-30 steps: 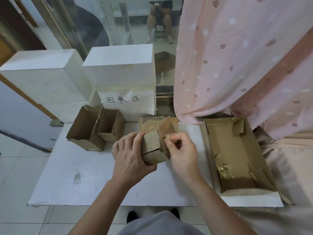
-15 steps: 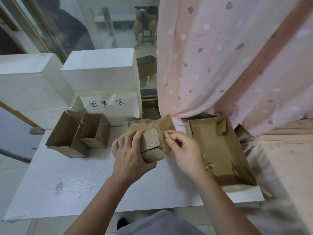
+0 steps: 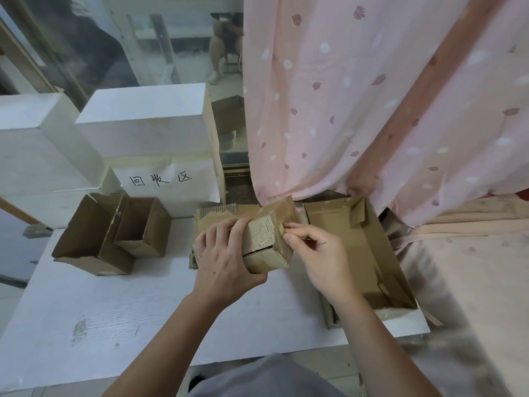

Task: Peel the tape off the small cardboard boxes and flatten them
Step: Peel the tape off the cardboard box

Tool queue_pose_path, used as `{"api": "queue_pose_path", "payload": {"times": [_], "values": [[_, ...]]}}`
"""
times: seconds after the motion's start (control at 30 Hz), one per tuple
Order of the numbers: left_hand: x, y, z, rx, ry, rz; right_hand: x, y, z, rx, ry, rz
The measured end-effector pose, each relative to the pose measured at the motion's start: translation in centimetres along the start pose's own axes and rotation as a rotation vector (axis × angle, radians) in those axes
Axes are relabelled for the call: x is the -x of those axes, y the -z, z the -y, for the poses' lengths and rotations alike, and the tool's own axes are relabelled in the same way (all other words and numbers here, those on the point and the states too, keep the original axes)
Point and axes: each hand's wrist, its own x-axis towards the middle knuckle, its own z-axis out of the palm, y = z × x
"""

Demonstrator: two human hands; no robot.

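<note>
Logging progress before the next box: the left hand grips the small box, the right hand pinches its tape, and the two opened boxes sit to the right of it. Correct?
Not quite. The head view shows the two opened boxes to the left of the small box, not the right. The rest holds: the left hand grips it and the right hand pinches its tape.

Pink patterned curtain [image 3: 357, 110] hangs right; white blocks [image 3: 148, 121] behind white table [image 3: 114, 310].

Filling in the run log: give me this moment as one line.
left hand: grips small cardboard box | right hand: pinches tape at box edge | stage: peeling, not flattened
</note>
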Motion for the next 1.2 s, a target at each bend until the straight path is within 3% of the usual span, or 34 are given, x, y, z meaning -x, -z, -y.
{"api": "queue_pose_path", "payload": {"times": [0.27,0.43,0.53,0.63,0.83,1.2], "values": [[0.5,-0.6,0.1,0.016,-0.053,0.018,-0.5,0.1,-1.3,0.038,-0.073,-0.002],[0.6,-0.6,0.4,0.044,-0.071,-0.01,-0.4,0.3,-1.6,0.052,-0.015,-0.115],[0.7,-0.8,0.3,0.041,-0.063,-0.011,-0.4,0.5,-1.5,0.107,0.073,-0.053],[0.6,-0.9,0.3,0.043,-0.028,-0.014,-0.1,0.4,-1.6,0.023,0.014,0.005],[0.4,-1.3,0.3,0.042,-0.079,0.012,0.4,0.4,-2.4,-0.087,-0.128,-0.142],[0.0,-2.2,-0.5,-0.005,-0.114,0.168,1.3,0.9,-5.0,0.217,-0.031,-0.279]]}}
